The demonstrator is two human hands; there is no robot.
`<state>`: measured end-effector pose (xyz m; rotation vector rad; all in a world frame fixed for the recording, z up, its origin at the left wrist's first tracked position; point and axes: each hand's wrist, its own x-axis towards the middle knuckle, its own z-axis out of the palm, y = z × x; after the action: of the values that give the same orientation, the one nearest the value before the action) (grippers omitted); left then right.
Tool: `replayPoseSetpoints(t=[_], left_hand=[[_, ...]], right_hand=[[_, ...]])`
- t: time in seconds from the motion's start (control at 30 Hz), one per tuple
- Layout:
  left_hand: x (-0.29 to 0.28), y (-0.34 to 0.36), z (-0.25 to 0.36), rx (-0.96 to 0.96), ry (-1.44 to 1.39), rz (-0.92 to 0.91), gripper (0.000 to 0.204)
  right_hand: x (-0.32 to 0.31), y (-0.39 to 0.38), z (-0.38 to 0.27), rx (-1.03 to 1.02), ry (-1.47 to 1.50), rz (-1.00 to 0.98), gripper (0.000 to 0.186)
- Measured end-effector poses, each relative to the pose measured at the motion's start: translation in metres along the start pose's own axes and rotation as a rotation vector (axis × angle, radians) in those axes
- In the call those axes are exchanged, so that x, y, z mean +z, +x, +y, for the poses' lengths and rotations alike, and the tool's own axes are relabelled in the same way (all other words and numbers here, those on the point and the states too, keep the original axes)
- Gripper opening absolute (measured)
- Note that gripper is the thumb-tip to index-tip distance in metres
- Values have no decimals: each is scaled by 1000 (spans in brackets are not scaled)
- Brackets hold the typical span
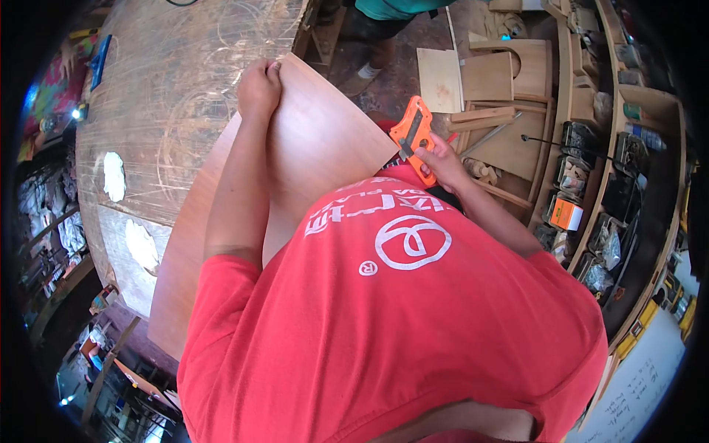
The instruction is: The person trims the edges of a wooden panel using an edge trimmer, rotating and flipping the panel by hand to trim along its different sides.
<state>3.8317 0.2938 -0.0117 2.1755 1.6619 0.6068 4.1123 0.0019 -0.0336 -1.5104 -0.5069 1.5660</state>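
Observation:
My left hand (pixel 260 87) is closed on the far corner of a thin, light-brown wooden panel (pixel 317 122). The panel lies slanted across the worktable's edge and against my body, running back to the lower left under my left arm. In my right hand (pixel 443 161) is an orange plastic hand tool (pixel 416 133) with a dark strip along its middle, probably a trimmer or scraper. My fingers wrap around its near part, and it is held up beside the panel's right corner. My red shirt hides part of the panel.
A scratched wooden worktable (pixel 185 88) with white patches spreads on the left. Wooden offcuts (pixel 487 77) lie on the right, beside shelves (pixel 642 103) of boxes and bagged hardware. Beyond the table's far edge stands another person (pixel 377 22). A blue tool (pixel 100 63) sits at the table's left rim.

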Motion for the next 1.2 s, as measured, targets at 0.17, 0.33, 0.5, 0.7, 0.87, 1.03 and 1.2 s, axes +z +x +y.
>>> replayPoseSetpoints(t=[0.17, 0.33, 0.5, 0.7, 0.87, 1.03, 1.2], left_hand=[[0, -1, 0, -16, 9, -8, 23], [0, -2, 1, -3, -6, 21, 23], [1, -2, 3, 6, -4, 13, 23], [0, -2, 2, 8, 0, 19, 22], [-3, -3, 3, -15, -25, 8, 21], [-4, -3, 6, -8, 8, 7, 21], [-3, -2, 5, -20, 0, -4, 22]], right_hand=[[2, 6, -20, -7, 119, -75, 43], [11, 35, -19, -41, 52, -105, 52], [18, 59, -20, -77, -82, -121, 77], [20, 49, -23, -77, -69, -97, 65], [20, 37, -29, -49, -48, -130, 52], [17, 35, -19, -77, -18, -90, 50], [9, 24, -15, -48, -48, -84, 53]])
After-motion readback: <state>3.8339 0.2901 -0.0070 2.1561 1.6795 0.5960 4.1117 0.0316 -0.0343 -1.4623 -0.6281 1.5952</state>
